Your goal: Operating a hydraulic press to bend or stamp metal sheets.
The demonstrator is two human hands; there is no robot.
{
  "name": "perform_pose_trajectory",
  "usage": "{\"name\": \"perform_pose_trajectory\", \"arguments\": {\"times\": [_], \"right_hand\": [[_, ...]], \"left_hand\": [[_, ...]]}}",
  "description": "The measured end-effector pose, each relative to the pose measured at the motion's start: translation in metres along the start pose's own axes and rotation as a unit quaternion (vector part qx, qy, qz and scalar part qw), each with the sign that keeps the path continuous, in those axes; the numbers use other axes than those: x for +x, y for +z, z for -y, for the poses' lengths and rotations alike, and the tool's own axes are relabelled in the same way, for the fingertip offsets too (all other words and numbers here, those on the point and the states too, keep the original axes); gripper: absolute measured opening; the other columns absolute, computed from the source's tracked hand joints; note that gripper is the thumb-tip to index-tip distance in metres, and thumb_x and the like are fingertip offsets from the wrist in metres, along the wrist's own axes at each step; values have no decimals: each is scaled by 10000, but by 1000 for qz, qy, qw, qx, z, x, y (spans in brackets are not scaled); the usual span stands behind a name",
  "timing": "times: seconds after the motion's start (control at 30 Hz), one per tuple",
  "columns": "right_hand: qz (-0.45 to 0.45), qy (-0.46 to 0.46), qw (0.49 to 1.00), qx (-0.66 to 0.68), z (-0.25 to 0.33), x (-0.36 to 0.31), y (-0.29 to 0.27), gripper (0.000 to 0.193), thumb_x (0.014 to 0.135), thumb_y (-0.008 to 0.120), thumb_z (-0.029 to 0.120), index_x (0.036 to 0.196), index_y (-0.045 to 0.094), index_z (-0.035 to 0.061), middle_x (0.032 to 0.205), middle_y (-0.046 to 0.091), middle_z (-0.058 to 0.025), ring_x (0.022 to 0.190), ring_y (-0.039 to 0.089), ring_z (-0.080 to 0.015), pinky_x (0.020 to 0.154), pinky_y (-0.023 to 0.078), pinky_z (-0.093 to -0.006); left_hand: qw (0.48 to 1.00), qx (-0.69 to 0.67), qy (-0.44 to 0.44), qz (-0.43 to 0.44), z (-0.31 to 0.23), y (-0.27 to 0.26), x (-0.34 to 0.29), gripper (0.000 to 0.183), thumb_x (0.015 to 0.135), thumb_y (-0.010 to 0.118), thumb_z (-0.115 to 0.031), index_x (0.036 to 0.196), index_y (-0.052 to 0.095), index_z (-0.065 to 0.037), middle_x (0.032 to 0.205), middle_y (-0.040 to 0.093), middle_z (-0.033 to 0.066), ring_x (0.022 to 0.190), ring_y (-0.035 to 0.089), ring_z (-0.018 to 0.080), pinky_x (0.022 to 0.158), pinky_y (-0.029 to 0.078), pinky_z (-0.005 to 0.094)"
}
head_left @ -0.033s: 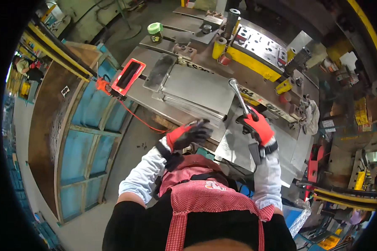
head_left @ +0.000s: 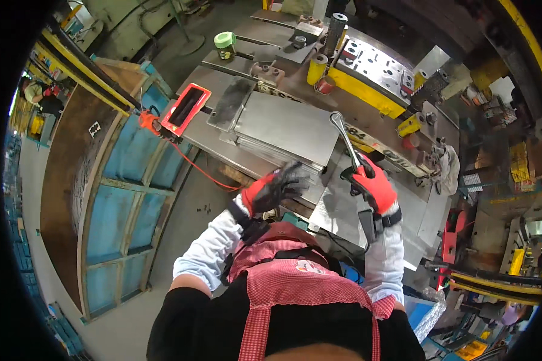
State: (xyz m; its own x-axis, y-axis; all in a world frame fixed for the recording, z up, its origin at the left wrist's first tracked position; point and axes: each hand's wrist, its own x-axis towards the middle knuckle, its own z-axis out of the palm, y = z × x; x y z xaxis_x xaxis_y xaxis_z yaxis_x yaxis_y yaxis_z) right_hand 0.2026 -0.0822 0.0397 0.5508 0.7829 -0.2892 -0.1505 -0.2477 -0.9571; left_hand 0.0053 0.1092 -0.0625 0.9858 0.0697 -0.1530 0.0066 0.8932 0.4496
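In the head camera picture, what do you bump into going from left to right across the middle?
Blue-panelled frame → red rectangular tool → stack of metal sheets → right hand holding a metal wrench → yellow machine block → white rag.

Green-lidded dark jar (head_left: 225,46) on far bench (head_left: 223,75)

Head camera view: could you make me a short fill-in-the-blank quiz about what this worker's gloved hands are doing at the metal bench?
1. The right hand grips a long metal ____.
2. Both gloves are black and ____.
3. The left hand hovers with spread fingers by the stack of steel ____.
4. The jar at the far end of the bench has a ____ lid.

Missing words: wrench; red; sheets; green
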Motion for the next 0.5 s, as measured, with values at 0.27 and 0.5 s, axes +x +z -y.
{"name": "perform_pose_trajectory", "arguments": {"times": [0.27, 0.5], "right_hand": [[-40, 32, 982, -182, 4, -64, 5, 627, 722, 623, 235, 1282, 388, 76, 708, 541, -57, 671, 515, -129, 654, 436, -304], [17, 24, 995, -99, -30, -132, -7, 633, 716, 621, 149, 1297, 379, 80, 966, 575, -66, 833, 510, -133, 773, 410, -277]], "left_hand": [[971, 19, 229, 66, 4, -7, 40, 320, 883, 411, -170, 1181, 488, -84, 1185, 521, 81, 1084, 498, 295, 1004, 321, 438], [991, -45, 127, 18, -21, 24, 36, 288, 857, 452, -182, 1116, 537, -89, 1094, 577, 80, 1058, 517, 306, 958, 380, 430]]}}
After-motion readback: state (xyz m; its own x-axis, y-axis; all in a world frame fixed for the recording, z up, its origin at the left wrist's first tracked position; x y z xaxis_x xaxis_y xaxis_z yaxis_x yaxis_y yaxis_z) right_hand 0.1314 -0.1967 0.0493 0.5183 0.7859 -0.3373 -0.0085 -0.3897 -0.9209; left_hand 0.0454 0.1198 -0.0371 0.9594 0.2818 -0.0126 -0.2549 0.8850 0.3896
